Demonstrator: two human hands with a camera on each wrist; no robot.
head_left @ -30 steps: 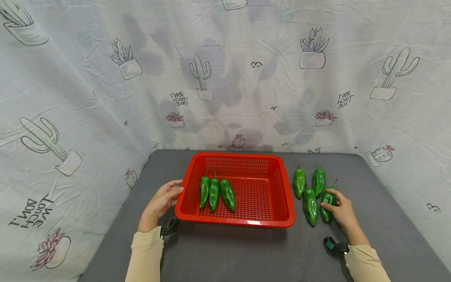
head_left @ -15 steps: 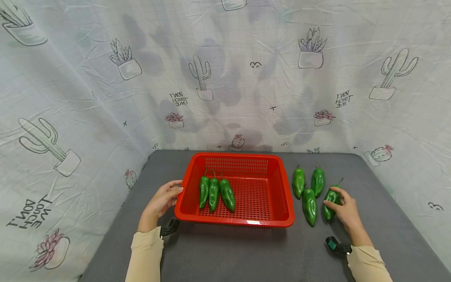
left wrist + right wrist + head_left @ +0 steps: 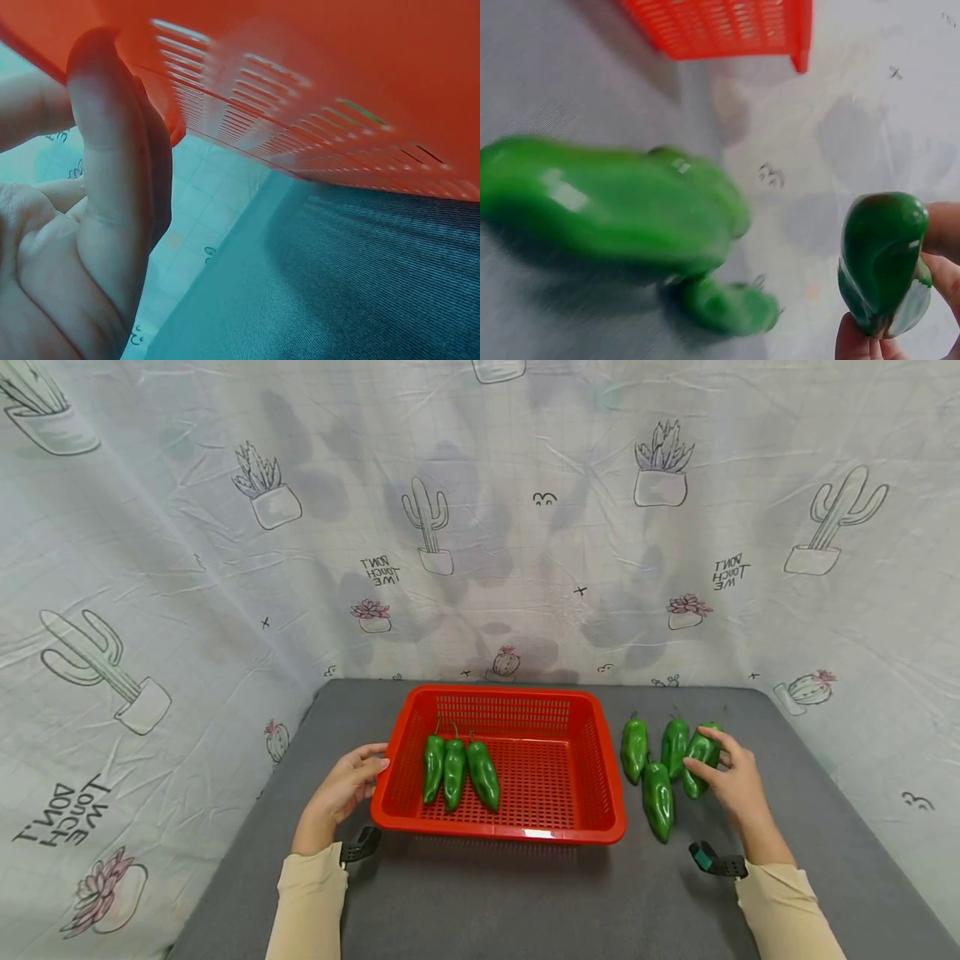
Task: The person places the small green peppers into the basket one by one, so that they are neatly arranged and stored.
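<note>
On the left, my left hand [image 3: 348, 783] grips the rim of a red plastic basket [image 3: 498, 835], with the thumb [image 3: 112, 127] against its side in the left wrist view. Three green peppers [image 3: 453, 772] lie side by side in the left half of the basket. My right hand [image 3: 738, 781] holds another green pepper [image 3: 702, 756] between thumb and fingers. In the right wrist view this held pepper [image 3: 881, 255] shows end-on, raised off the table. Three more peppers lie close by: one at the left [image 3: 634, 748], one behind [image 3: 675, 747] and one in front [image 3: 659, 802].
The grey table [image 3: 510, 910] carries the basket in its middle, with the loose peppers right of it. A white curtain [image 3: 510, 527] printed with cactus drawings hangs at the back and sides. Each wrist wears a black strap, such as the right one [image 3: 716, 862].
My right hand first shifts slightly right with its pepper, then lifts it up and away toward the curtain. The left hand and basket keep their place.
</note>
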